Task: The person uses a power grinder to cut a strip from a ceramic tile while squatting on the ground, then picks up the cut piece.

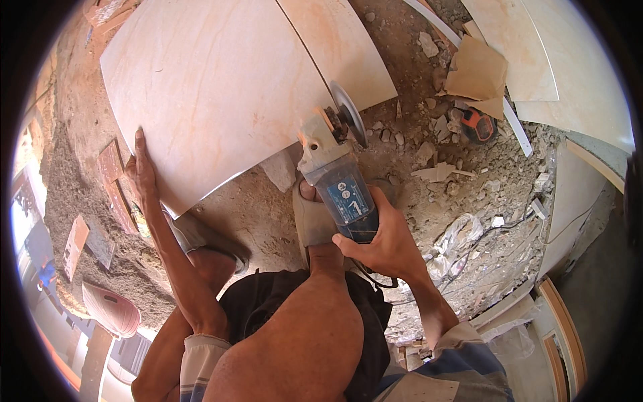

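Observation:
My right hand (382,238) is wrapped round the blue body of an angle grinder (345,191), which is held upright in front of my sandalled foot. Its round metal disc (348,114) stands on edge at the near edge of a large cream marbled tile (214,87), in line with a dark straight cut running away across the tile. Whether the disc touches the tile I cannot tell. At the tile's left edge lies my left hand (140,171), one finger stretched along the surface; its other fingers are partly hidden.
A red-and-black tape measure (477,126) lies on the rubble beside torn cardboard (475,70). More large tiles (583,67) rest at the far right. A dark cord (462,258) crosses the debris. Reddish tile strips (117,187) and a pinkish basket-like object (110,309) are at left.

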Motion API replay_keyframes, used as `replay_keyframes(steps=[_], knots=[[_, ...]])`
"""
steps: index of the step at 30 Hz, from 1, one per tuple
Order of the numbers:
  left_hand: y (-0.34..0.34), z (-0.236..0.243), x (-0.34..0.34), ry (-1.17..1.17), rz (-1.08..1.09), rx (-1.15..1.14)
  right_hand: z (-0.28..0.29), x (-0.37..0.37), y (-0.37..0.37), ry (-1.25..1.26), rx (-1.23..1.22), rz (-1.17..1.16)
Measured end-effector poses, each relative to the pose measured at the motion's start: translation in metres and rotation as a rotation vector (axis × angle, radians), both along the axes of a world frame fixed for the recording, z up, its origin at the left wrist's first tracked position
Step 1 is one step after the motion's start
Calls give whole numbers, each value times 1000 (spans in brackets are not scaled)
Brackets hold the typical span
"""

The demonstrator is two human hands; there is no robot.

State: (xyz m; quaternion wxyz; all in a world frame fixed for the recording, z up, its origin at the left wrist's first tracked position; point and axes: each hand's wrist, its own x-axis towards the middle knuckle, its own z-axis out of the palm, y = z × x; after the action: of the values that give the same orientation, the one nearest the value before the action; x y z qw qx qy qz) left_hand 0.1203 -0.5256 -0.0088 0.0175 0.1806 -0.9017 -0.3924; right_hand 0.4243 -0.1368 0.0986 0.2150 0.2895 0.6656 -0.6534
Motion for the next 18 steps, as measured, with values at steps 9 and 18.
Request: replay_keyframes(steps=[9,18], knots=[[-10,2,-6,-216,69,0,-21,-12,-5,117,-14,-67],[-6,-4,-3,-29,25,5,-25,-36,-2,93,-20,-58]])
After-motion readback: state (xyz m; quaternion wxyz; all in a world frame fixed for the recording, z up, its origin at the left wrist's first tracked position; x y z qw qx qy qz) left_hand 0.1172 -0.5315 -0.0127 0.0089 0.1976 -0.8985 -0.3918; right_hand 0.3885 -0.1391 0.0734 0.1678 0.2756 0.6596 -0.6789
